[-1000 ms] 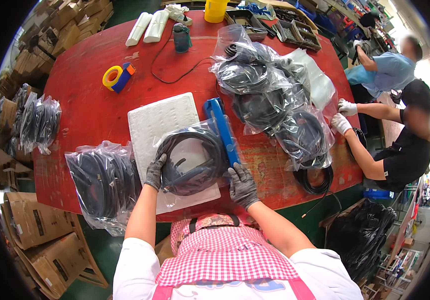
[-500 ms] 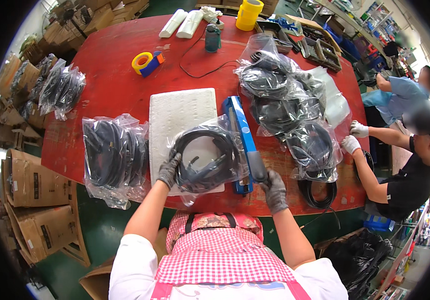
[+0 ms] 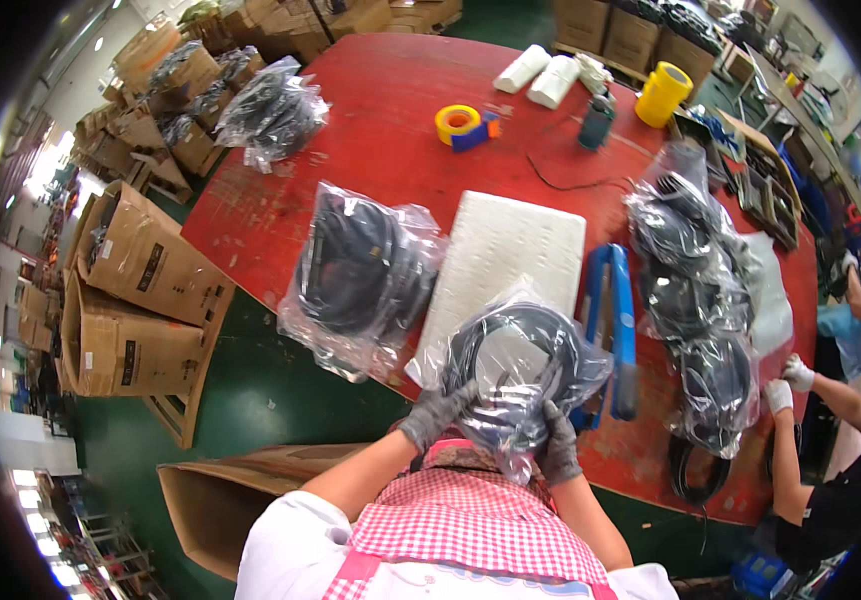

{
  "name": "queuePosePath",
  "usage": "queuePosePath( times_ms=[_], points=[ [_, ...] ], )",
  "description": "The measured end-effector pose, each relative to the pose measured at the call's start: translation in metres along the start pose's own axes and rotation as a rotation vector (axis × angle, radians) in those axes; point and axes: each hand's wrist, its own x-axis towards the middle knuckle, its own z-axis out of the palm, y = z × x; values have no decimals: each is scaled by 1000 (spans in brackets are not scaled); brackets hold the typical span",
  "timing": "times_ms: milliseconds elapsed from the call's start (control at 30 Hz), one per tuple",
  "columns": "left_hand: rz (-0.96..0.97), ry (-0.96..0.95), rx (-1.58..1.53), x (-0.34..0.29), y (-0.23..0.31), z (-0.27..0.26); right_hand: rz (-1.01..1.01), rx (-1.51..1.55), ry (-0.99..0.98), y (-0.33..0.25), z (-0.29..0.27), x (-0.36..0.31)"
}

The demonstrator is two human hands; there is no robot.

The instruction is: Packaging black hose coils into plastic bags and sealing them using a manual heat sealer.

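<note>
Both gloved hands hold a clear plastic bag with a coiled black cable [image 3: 465,345] at the table's near edge, close to my apron. My left hand [image 3: 440,413] grips the bag's lower left side. Its lower right side is in my right hand [image 3: 557,447], fingers partly hidden by the plastic. The bag overlaps the near part of a white foam board [image 3: 515,240]. Just right of the bag lies a long blue hand sealer [image 3: 622,335], its dark arm end toward me. A stack of bagged cables [image 3: 350,265] sits left of the board.
On the red table [image 3: 380,110], more bagged cables [image 3: 695,300] are piled right of the sealer. Tape in a dispenser [image 3: 460,125], a dark bottle [image 3: 596,122] and white rolls [image 3: 523,68] lie farther back. A co-worker's gloved hands [image 3: 788,385] are at the right edge. Cardboard boxes [image 3: 155,270] stand left.
My right hand has left the end of the blue sealer and taken hold of the bagged cable. The bag has come nearer to me, and my view has turned left.
</note>
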Motion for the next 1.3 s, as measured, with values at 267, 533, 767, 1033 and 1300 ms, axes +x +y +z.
queuePosePath(
  times_ms=[267, 533, 767, 1033, 1300],
  points=[
    [559, 200, -135, -22, 119, -156, -320, -565, -321, 21, 189, 26],
    [391, 191, -497, 22, 158, -264, -372, -634, -137, 67, 305, 90],
    [300, 422, 263, 77, 97, -283, -450, -573, -42, 103, 252, 148],
    [515, 656, 1069, 54, 154, -273, 135, -208, 224, 141, 176, 162],
    [519, 112, 1520, 55, 177, -189, 47, -414, 347, 213, 143, 237]
  ],
)
